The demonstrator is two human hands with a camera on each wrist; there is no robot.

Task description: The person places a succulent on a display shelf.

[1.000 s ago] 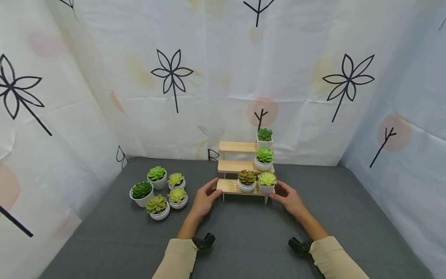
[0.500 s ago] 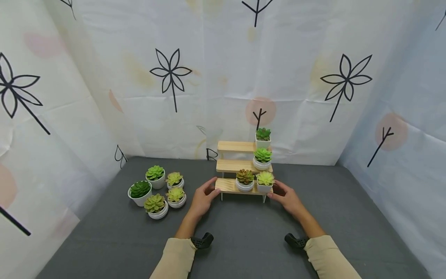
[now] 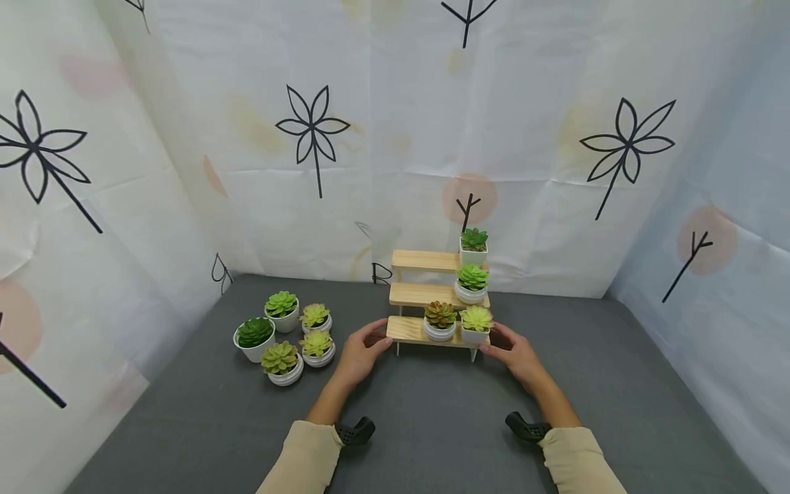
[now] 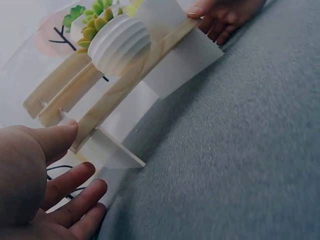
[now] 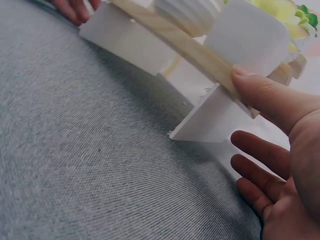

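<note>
A three-tier wooden plant stand (image 3: 407,331) with white supports stands near the back of the table. My left hand (image 3: 358,355) holds the left end of its lowest shelf between thumb and forefinger; the other fingers (image 4: 82,200) spread below. My right hand (image 3: 520,358) grips the right end, its thumb (image 5: 260,90) on the shelf's front edge. On the lowest tier sit a reddish-brown succulent (image 3: 440,315) in a round ribbed pot and a yellow-green succulent (image 3: 476,320) in a square pot. A bright green succulent (image 3: 472,277) occupies the middle tier, and a darker one (image 3: 474,240) the top.
Several potted succulents stand grouped left of the stand, among them a dark green one (image 3: 254,333) and a yellow-green one (image 3: 282,360). A grey cloth (image 3: 432,425) covers the table. A printed white curtain (image 3: 395,137) rises behind and along both sides.
The head view shifts slightly. Both hands stay at the ends of the lowest shelf, and the stand and pots keep their places.
</note>
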